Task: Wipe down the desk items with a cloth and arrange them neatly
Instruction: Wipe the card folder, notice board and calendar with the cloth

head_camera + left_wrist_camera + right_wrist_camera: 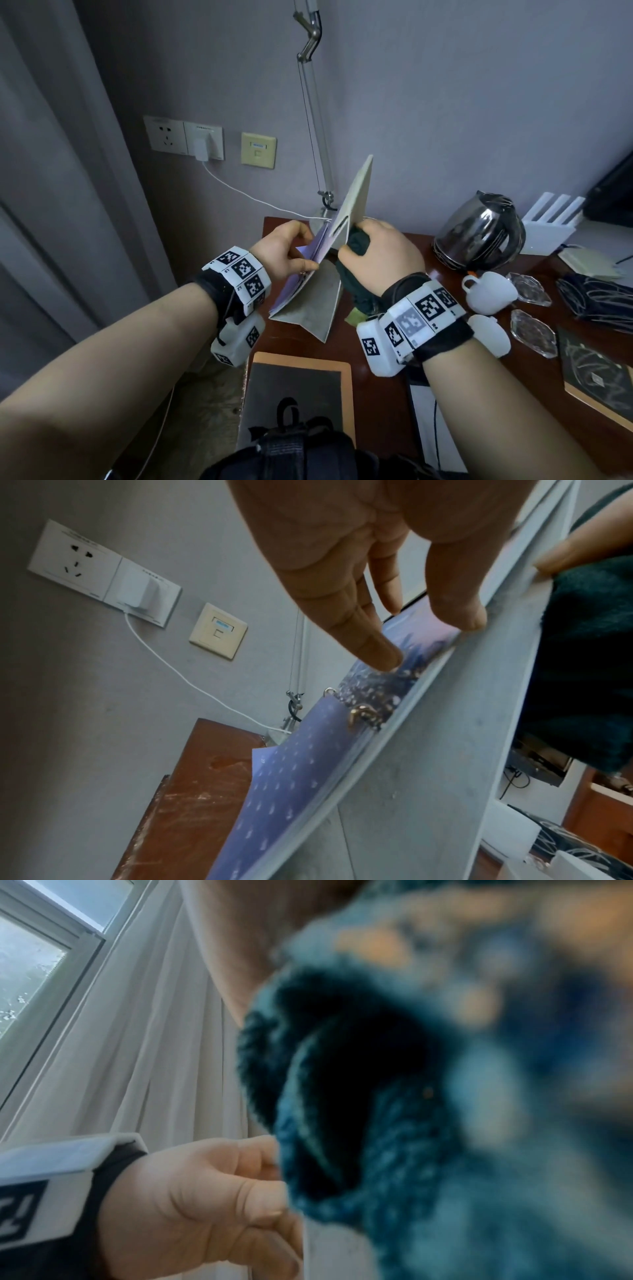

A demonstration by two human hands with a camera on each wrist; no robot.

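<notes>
Above the red-brown bench (376,377), the left hand (284,250) pinches a desk calendar (308,301); the right hand (380,253), clutching a dark cloth (356,240), wipes its cardboard stand. Next, probably, the other panel.

I can read almost nothing here. The white bands strapped on both wrists (245,270) carry black-and-white square marker codes, patterns only, with tiny characters beside them too small for me to make out. The cream wall data socket (258,150) has a small blue label, its print illegible from my feed. The white wall power outlet plate (70,558) shows a faint line of print along its top edge, unreadable. The purple calendar pages (291,799) show rows of pale marks I cannot resolve.
</notes>
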